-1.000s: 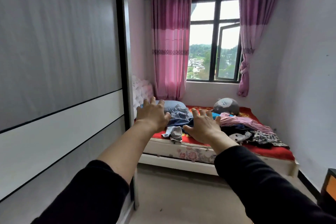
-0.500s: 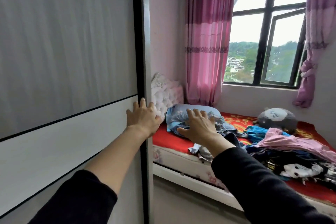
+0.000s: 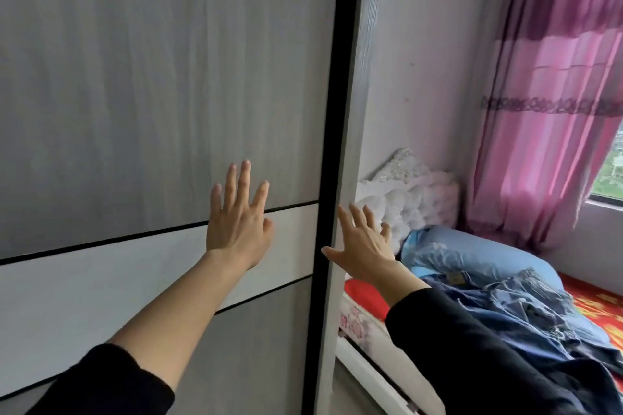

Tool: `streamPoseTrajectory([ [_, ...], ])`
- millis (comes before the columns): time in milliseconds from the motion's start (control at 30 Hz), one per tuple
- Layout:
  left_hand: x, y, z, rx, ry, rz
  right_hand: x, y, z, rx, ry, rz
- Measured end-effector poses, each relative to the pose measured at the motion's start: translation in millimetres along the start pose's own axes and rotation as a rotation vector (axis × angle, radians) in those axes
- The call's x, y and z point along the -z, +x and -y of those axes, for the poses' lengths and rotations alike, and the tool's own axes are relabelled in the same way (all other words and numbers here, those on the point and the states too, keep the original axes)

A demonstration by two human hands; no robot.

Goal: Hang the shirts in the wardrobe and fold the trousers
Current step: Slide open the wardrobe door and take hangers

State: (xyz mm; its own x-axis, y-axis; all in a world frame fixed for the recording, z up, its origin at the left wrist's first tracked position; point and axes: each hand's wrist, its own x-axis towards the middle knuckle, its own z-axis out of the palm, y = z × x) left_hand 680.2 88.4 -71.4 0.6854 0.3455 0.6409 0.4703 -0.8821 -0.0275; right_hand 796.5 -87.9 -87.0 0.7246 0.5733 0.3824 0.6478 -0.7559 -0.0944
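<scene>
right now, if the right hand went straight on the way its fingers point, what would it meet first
Probably the wardrobe's grey side edge, just right of the black door frame; the right hand is so near that it may be touching.

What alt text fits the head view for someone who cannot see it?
A person's left hand is spread flat over a grey wardrobe door, while the right hand reaches with open fingers for the door's black edge. Behind, a bed holds a blue pillow and crumpled denim beside a pink curtain.
</scene>
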Motion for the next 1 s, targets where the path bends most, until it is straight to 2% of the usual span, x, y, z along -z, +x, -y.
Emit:
streamPoseTrajectory([
  [133,-28.0,17.6,37.4,0.018,0.045,-0.179,-22.9,51.1,24.1,0.191,0.024,-0.075],
  [267,-49.5,28.8,69.7,-0.132,0.185,-0.327,-30.1,97.6,48.2,0.415,-0.005,-0.203],
  [467,-66.3,26.6,109.2,-0.143,0.427,-0.383,-45.2,149.6,70.0,0.753,-0.132,-0.419],
  [633,-72.0,27.3,120.4,-0.156,0.552,-0.4,-64.2,169.4,69.9,0.844,-0.064,-0.549],
  [1000,-67.8,16.3,148.7,-0.201,0.676,-0.498,-83.1,179.5,93.8,0.988,0.105,-0.72],
])
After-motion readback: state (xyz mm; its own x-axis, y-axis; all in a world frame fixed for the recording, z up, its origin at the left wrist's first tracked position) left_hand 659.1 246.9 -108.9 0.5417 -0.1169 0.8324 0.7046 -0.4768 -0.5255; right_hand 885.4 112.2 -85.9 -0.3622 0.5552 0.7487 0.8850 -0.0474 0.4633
